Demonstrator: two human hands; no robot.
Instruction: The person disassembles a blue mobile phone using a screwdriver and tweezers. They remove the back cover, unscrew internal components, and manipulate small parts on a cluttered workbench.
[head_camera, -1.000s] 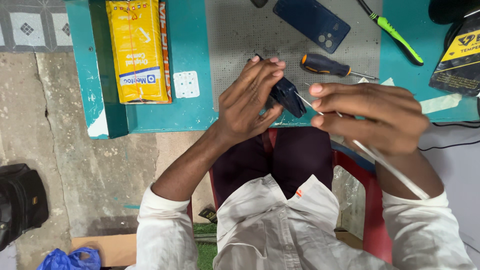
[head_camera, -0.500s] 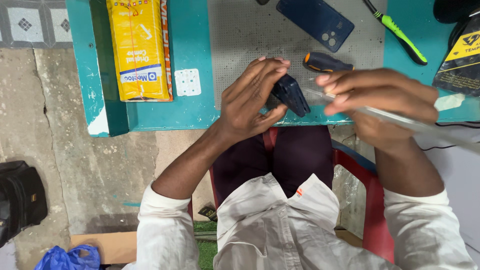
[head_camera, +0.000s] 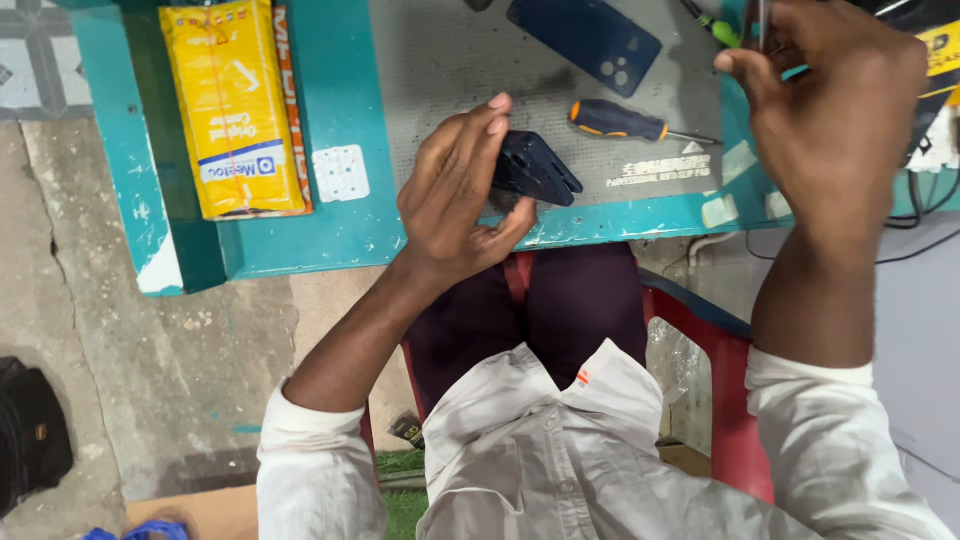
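Left hand (head_camera: 460, 195) curled around dark phone (head_camera: 535, 168), right hand (head_camera: 835, 110) pinching thin tool (head_camera: 762, 20) above grey mat (head_camera: 450, 70)

A worker in a pale off-white collared shirt (head_camera: 560, 450), sleeves rolled to the elbows, sits at the teal bench (head_camera: 340, 220). Dark maroon trousers (head_camera: 570, 300) show just below the bench's edge.

Our left hand (head_camera: 455, 195) covers the near end of the small dark blue part (head_camera: 538, 168), so we cannot see how much of it lies under the fingers. Our right hand (head_camera: 835, 110) pinches something thin at the top edge, cut off and too blurred to name. The green-handled tool (head_camera: 722, 30) and the black bag (head_camera: 30, 435) are only partly in view.
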